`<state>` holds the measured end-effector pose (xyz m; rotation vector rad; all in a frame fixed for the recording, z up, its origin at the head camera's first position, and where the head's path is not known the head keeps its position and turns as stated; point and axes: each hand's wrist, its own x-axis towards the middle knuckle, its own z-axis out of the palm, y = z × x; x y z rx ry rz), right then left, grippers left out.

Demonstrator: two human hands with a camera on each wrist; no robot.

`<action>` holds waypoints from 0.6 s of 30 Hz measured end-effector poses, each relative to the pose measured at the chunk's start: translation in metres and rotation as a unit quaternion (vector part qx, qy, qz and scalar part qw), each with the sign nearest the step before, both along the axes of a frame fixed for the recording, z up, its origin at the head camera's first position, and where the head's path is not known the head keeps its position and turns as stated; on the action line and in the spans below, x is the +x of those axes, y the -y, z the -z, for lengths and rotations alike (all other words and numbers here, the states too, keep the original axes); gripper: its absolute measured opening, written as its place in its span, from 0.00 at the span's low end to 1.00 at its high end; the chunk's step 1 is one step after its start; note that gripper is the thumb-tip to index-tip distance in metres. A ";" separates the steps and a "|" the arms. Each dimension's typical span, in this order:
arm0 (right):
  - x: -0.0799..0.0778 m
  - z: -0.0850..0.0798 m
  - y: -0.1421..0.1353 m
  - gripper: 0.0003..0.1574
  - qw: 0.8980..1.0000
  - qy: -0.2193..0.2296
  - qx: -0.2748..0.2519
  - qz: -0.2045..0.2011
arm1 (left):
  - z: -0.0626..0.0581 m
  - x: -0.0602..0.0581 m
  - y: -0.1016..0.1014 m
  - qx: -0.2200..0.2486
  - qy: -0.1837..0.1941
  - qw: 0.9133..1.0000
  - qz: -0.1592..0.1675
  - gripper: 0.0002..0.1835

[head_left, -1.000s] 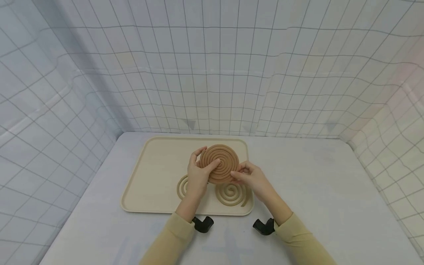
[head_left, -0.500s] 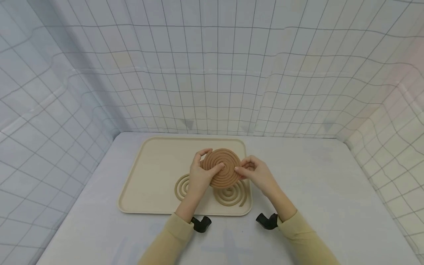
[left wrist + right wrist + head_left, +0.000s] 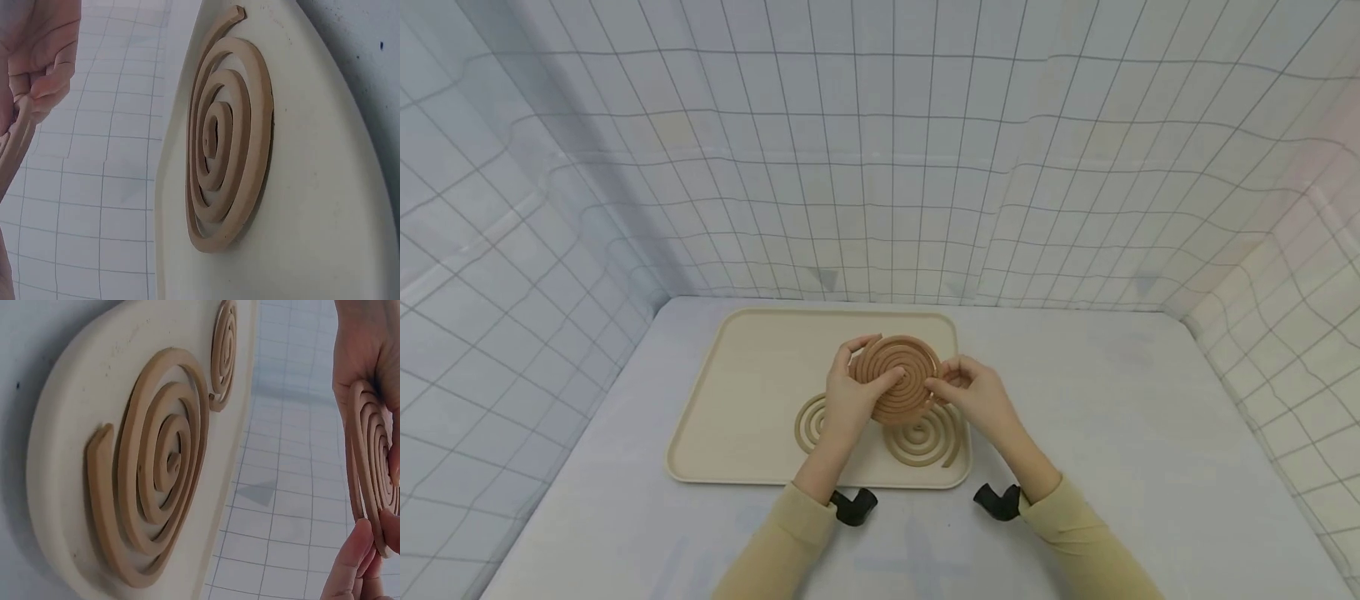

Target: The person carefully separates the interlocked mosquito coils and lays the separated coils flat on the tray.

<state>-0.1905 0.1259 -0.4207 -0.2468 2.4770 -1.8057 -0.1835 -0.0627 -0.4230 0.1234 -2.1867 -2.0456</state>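
Note:
A brown mosquito coil (image 3: 891, 400), tightly wound, is held up over the tray's right part between both hands. My left hand (image 3: 847, 404) grips its left side, thumb across the face near the centre. My right hand (image 3: 987, 404) pinches the outer strand at the right edge between thumb and fingers. In the right wrist view a gap shows between the outer strands of the held coil (image 3: 369, 444). Two looser coils lie flat on the tray: the right coil (image 3: 922, 437) below the held one, and the left coil (image 3: 810, 425), partly hidden by the left hand and forearm.
The cream tray (image 3: 737, 375) has a low raised rim and stands on a white table (image 3: 1090, 417). White sheeting with a grid pattern (image 3: 895, 167) hangs at the back and both sides. Black wrist devices (image 3: 853, 507) sit at both cuffs.
Both hands first shifted slightly right and down with the coil. Since then the right hand has moved a little left, and a gap has opened at the coil's upper right edge.

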 end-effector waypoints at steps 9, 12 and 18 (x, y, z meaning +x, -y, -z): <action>0.007 0.013 0.014 0.10 0.991 0.084 -0.103 0.001 | 0.007 0.001 -0.004 0.071 0.015 0.997 -0.018 0.35; 0.010 0.017 0.017 0.10 0.989 0.091 -0.118 -0.005 | 0.009 0.003 -0.005 0.082 0.016 0.996 -0.017 0.34; 0.011 0.015 0.014 0.11 0.997 0.044 -0.061 0.008 | 0.011 0.004 -0.003 0.065 0.018 0.998 -0.002 0.32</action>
